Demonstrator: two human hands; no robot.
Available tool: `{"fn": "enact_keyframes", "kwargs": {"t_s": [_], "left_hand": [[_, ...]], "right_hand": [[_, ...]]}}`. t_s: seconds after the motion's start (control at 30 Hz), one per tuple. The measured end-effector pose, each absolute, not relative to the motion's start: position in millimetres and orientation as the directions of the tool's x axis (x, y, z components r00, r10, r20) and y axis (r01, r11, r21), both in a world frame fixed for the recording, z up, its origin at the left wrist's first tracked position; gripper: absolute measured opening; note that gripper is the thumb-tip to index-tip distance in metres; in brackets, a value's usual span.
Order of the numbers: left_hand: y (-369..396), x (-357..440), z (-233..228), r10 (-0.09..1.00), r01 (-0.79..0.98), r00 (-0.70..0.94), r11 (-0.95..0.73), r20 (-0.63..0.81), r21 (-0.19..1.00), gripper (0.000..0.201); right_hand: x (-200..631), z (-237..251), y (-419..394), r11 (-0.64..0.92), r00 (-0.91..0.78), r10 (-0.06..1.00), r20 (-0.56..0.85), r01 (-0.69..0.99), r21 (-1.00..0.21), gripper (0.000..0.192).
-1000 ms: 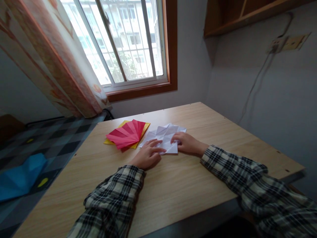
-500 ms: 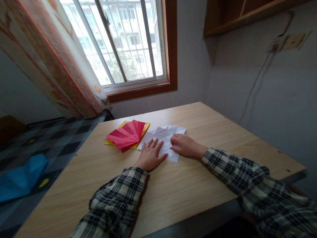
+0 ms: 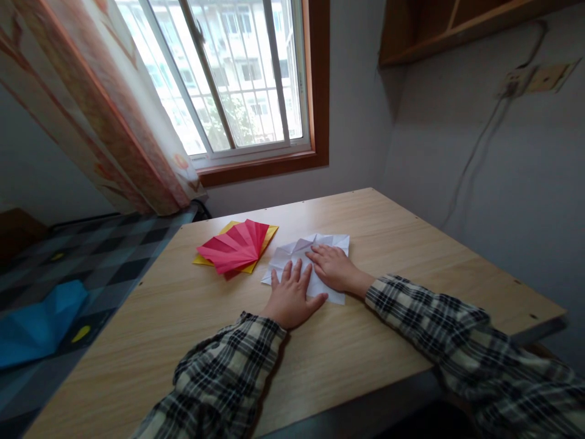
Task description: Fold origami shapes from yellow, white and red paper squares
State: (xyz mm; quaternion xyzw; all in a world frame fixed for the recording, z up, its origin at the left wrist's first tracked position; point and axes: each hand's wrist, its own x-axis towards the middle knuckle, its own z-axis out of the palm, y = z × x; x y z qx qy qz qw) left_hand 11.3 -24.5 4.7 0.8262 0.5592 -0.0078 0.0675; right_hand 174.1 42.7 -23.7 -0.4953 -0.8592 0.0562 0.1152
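The person is pressing both hands flat, fingers spread, on a creased white paper sheet (image 3: 305,263) lying on the wooden counter (image 3: 393,244). The left hand (image 3: 292,299) is covering the sheet's near left corner; the right hand (image 3: 333,268) is resting on its middle, reaching farther. The sheet is stretching away toward the window, just right of a red pleated paper fan (image 3: 234,247) on yellow paper (image 3: 269,231).

The creased paper (image 3: 299,256) under the hands is white. Beside it a red pleated sheet (image 3: 234,247) lies on a yellow sheet (image 3: 269,231). The surface (image 3: 365,341) is pale wood grain. Both sleeves (image 3: 228,378) carry a black, cream and olive plaid. The curtain (image 3: 91,110) is cream with orange-brown print.
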Motion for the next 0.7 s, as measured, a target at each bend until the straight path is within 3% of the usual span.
{"fn": "enact_keyframes", "kwargs": {"t_s": [0.23,0.4,0.7], "left_hand": [[-33,19,9,0.878,0.879,0.467,-0.446,-0.109,0.170,0.089],[-39,22,6,0.818,0.815,0.568,-0.543,-0.089,0.202,0.089],[-45,25,12,0.873,0.872,0.474,-0.448,-0.115,0.194,0.093]], "right_hand": [[181,-21,58,0.396,-0.373,0.917,0.142,0.894,-0.209,0.051],[190,-20,63,0.471,-0.452,0.882,0.137,0.858,-0.203,0.052],[191,-18,64,0.472,-0.469,0.880,0.071,0.848,-0.241,0.065]]}}
